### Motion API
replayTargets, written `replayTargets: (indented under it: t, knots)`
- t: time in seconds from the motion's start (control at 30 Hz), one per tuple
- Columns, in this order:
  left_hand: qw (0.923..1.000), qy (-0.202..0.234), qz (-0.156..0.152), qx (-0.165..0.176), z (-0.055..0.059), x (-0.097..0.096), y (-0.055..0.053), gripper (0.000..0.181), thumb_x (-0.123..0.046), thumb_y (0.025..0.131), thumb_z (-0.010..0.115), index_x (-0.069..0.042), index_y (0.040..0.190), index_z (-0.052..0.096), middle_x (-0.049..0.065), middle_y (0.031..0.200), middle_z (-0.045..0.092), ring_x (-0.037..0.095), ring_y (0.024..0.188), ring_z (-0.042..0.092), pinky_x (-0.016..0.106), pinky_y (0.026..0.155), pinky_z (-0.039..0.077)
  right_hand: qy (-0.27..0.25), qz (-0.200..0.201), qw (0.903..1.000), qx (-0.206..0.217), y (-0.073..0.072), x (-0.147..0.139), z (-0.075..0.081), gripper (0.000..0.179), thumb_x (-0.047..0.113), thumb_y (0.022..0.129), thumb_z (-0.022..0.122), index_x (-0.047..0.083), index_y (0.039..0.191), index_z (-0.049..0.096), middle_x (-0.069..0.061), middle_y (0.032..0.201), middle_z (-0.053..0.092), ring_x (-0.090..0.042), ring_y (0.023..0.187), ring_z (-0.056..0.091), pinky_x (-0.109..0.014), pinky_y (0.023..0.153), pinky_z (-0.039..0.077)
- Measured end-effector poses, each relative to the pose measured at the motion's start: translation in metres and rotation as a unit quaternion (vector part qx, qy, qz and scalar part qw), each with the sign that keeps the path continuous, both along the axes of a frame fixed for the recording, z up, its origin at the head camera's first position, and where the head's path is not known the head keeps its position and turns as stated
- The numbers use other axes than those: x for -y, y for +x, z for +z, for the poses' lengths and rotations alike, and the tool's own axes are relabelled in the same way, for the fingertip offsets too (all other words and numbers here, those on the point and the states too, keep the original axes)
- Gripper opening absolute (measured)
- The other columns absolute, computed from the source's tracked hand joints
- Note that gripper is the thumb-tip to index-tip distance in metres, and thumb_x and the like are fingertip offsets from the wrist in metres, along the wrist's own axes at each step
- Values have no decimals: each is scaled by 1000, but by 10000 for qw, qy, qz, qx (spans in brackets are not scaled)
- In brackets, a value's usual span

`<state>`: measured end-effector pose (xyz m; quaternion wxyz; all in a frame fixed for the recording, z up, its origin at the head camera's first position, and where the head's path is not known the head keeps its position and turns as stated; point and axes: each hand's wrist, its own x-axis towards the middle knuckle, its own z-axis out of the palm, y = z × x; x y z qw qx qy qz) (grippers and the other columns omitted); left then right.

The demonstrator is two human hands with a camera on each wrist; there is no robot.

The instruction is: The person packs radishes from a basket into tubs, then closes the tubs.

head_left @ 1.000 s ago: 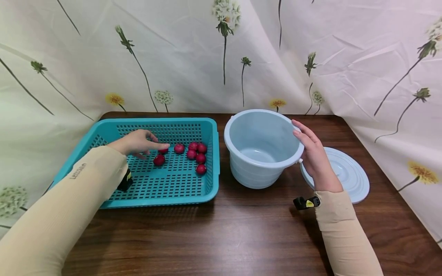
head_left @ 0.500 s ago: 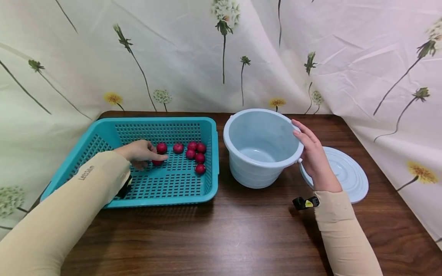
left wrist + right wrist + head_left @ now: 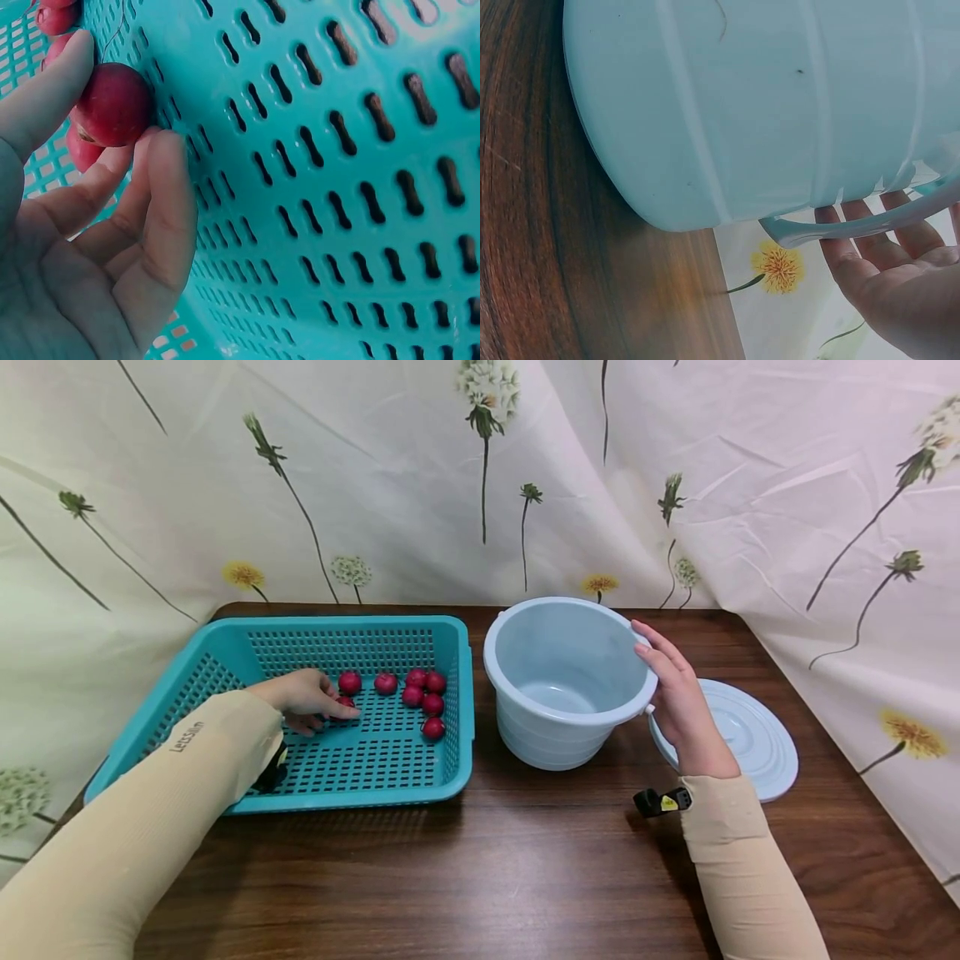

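A round red radish is pinched between the thumb and fingertips of my left hand, low inside the turquoise basket. In the head view my thumb hides much of that radish. More radishes lie loose on the basket floor, several of them clustered near its right wall. My right hand grips the right rim of a light blue bucket. From the right wrist view, its fingers rest against the outer wall, behind the bucket's handle.
A light blue round lid lies on the brown wooden table, right of the bucket and partly behind my right hand. Flower-printed cloth hangs along the back and sides. The bucket stands upright close beside the basket.
My left hand has moved slightly lower and nearer within the basket, from the rear radish to the one in front, and now pinches it. The right hand stays on the bucket rim.
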<state>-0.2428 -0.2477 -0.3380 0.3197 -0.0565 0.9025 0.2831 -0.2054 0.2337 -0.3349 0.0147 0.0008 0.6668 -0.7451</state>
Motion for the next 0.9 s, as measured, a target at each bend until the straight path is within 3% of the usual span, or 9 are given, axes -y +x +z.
replayTargets:
  t: [0.23, 0.53, 0.7, 0.9]
  knots:
    - [9999, -55, -101, -53, 1, -2, -1, 42, -40, 91, 71, -6, 98, 49, 6, 91, 57, 18, 76, 57, 32, 68, 57, -20, 3, 10000, 5, 0, 0, 0, 51, 38, 100, 56, 27, 148, 46, 3, 148, 43, -10, 123, 46, -25, 93, 45]
    - [9998, 147, -130, -49, 5, -7, 2, 51, -49, 89, 70, -6, 106, 48, 8, 94, 58, 17, 75, 64, 33, 70, 57, -40, 19, 10000, -10, 0, -1, 0, 50, 37, 100, 56, 26, 148, 46, 3, 149, 43, -11, 124, 45, -24, 91, 46]
    - [9987, 423, -272, -24, 14, -9, 5, 51, -47, 90, 69, -6, 107, 45, 7, 92, 58, 16, 73, 63, 31, 67, 55, -54, 41, 10000, -31, 0, -1, 0, 50, 37, 100, 56, 26, 148, 46, 2, 149, 42, -10, 123, 46, -23, 90, 46]
    - [9963, 687, -502, -117, 25, -14, 4, 58, -52, 89, 69, -6, 114, 44, 8, 101, 67, 15, 73, 64, 30, 63, 54, -28, 29, 10000, -44, 0, -1, -1, 49, 37, 100, 56, 26, 147, 47, 4, 145, 45, -10, 122, 47, -23, 89, 47]
